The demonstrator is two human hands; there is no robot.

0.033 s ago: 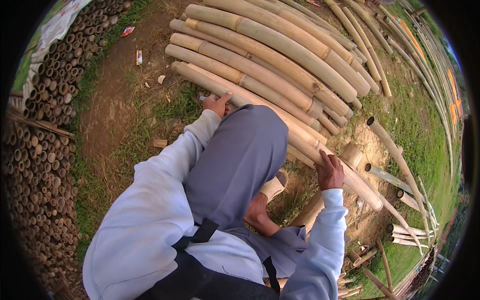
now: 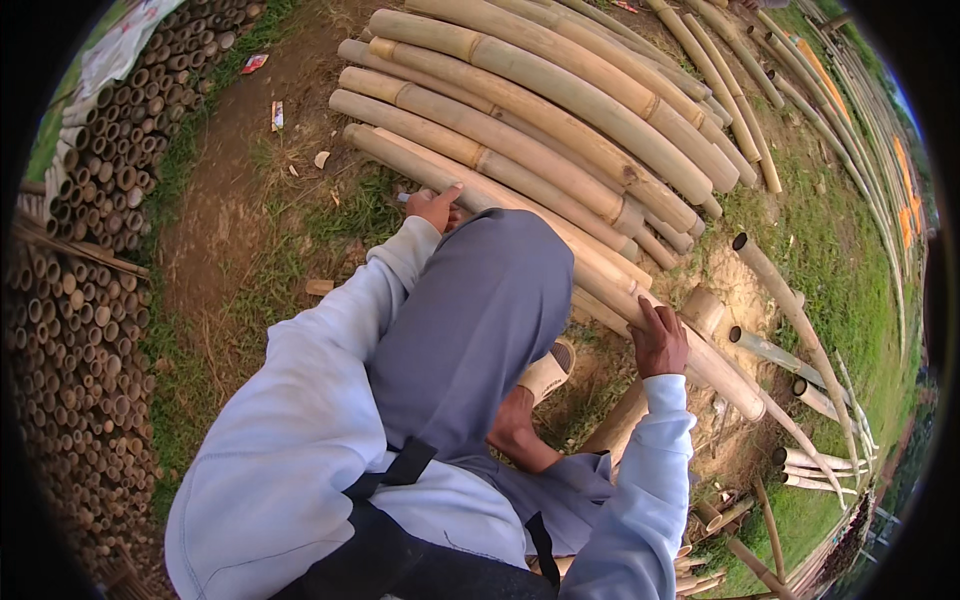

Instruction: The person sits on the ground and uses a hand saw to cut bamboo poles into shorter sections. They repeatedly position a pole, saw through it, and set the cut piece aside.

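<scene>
A long, thick, tan bamboo pole (image 2: 725, 380) slants across in front of me, from the upper left down to the right, past my bent knee. My left hand (image 2: 432, 210) is closed at its far-left part, fingers curled against the pole. A small pale, bluish piece (image 2: 402, 197) sticks out beside that hand; its kind is too small to tell. Nearer the pole's lower right end, my right hand (image 2: 660, 338) grips it from above, knuckles up and fingers bent over it. My raised knee (image 2: 515, 250) hides part of the pole's near side.
Several cut bamboo poles (image 2: 560, 140) lie side by side just beyond. A short bamboo stump (image 2: 703, 310) stands by my right hand. Hollow bamboo pieces (image 2: 770, 270) lie on the grass at right. Stacked bamboo (image 2: 85, 330) fills the left side. My sandalled foot (image 2: 545, 375) rests below the pole.
</scene>
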